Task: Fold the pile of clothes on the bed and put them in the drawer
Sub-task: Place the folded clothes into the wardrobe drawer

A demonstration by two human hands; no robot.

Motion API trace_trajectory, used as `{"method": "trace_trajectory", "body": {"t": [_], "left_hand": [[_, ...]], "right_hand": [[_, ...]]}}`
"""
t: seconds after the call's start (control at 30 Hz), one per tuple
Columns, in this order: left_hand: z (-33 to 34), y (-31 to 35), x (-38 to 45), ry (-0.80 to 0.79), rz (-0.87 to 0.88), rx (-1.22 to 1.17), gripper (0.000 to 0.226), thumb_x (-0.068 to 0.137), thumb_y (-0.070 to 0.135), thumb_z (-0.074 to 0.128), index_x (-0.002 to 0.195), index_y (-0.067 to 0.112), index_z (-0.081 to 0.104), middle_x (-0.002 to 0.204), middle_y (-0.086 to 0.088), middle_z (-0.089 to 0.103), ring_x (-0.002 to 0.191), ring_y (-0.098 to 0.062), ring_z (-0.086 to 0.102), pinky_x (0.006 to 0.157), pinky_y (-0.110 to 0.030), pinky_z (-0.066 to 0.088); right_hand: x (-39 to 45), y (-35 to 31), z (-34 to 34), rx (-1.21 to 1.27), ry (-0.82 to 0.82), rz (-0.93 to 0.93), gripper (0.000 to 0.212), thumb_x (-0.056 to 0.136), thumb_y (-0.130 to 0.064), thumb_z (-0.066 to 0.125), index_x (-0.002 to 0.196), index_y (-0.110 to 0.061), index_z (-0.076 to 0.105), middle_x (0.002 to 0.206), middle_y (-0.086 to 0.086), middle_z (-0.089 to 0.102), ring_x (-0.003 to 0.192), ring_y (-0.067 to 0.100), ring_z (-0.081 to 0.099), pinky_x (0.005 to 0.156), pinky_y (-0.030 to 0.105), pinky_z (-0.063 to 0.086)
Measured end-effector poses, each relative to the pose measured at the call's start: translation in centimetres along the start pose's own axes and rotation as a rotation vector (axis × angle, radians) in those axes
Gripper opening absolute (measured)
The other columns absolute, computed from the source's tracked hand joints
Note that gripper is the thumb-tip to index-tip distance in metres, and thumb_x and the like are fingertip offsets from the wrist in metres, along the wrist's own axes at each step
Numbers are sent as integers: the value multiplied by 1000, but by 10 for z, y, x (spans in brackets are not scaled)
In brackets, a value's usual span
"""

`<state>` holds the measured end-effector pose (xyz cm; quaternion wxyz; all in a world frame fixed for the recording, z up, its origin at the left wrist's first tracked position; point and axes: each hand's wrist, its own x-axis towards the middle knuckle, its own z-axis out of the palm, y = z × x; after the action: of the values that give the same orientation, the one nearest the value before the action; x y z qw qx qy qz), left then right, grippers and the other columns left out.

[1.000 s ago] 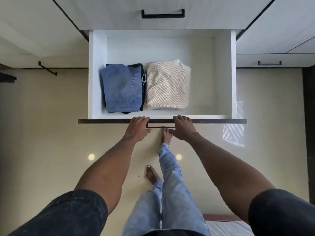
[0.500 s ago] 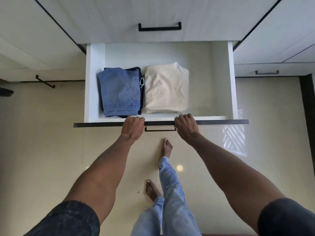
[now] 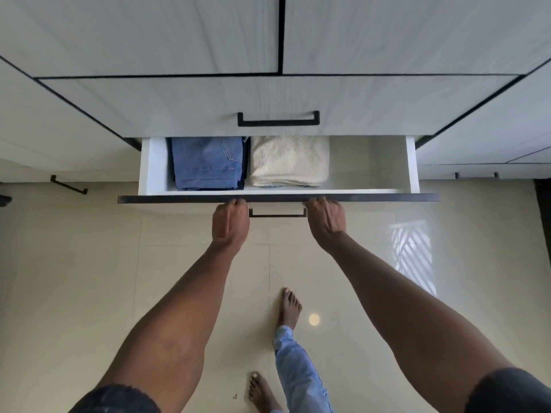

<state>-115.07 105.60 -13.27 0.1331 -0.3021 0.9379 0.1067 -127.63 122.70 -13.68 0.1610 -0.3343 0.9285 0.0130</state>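
We see the wardrobe (image 3: 268, 40) filling the top of the view, its pale fronts edged in black, above a glossy cream tiled floor (image 3: 74, 293). From its lower edge the drawer (image 3: 149, 171) stands partly out, its back half hidden beneath the closed drawer front above. Inside, the folded jeans (image 3: 208, 162) lie against the drawer's left wall, and the folded cream top (image 3: 289, 160) sits just beside them on the right, near the middle; the right end shows bare floor. Our left hand (image 3: 230, 223) and right hand (image 3: 326, 219) sit either side of the black handle (image 3: 277, 215), fingers curled over the drawer front's dark top edge, gripping it. Below, two bare feet stand on the tiles.
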Motion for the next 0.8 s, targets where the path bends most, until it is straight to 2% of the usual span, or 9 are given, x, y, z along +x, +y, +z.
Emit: {"method": "trace_trajectory", "body": {"t": [0.07,0.13,0.23,0.33,0.47,0.6,0.7,0.77,0.8], "left_hand": [[-2,1,22,77,-6,-78,15,89,-2,56,101,-1,66,99,-18,68,90,-34,65,78,-39,49],[-4,1,44,70,26,-107,36,88,2,60,123,-3,57,120,-20,61,110,-35,59,96,-38,46],[-6,-2,78,-29,43,-111,73,90,10,61,151,-2,24,153,-19,31,142,-32,31,117,-36,29],[-9,-4,106,-146,28,-88,86,92,11,57,156,2,0,164,-17,5,152,-30,5,123,-38,14],[-11,-4,117,-204,21,-95,91,90,13,60,155,4,-3,164,-16,2,152,-31,2,122,-41,18],[-26,2,126,-202,-33,-135,85,88,9,59,155,6,6,162,-16,10,149,-34,13,117,-44,27],[-35,-2,121,-282,-8,-106,94,88,11,59,157,14,-4,165,-8,-3,152,-28,-2,119,-48,22],[-44,-5,110,-265,2,-97,93,89,11,57,157,16,-5,165,-6,-7,152,-27,-4,120,-48,22],[-49,-6,103,-244,6,-106,90,90,12,57,157,15,-3,166,-6,-7,152,-26,-3,120,-47,22]], "right_hand": [[21,1,-7,83,32,47,26,95,-4,44,111,-6,64,111,16,66,101,35,62,85,35,39],[38,4,-11,159,8,69,39,88,2,44,125,1,54,128,19,58,119,35,54,99,36,37],[66,12,-11,224,-105,54,73,88,0,48,154,-1,17,162,14,19,151,28,15,122,35,14],[92,20,-14,223,-162,54,87,86,-2,51,157,-7,1,166,7,-1,153,26,-5,124,36,9],[102,20,-15,250,-213,77,89,86,-6,51,158,-10,0,166,3,-2,152,26,-6,122,39,17],[112,21,-24,271,-272,112,84,90,-12,50,158,-13,0,166,-2,-1,152,29,-3,118,46,26],[113,18,-36,266,-384,147,86,92,-15,48,158,-17,-7,166,-7,-7,152,32,-5,117,48,27],[110,11,-43,323,-382,189,85,91,-14,49,158,-14,-4,166,-2,-3,152,33,4,118,46,26],[108,5,-48,335,-352,197,81,90,-14,50,157,-10,4,165,3,6,150,33,14,116,44,30]]}}
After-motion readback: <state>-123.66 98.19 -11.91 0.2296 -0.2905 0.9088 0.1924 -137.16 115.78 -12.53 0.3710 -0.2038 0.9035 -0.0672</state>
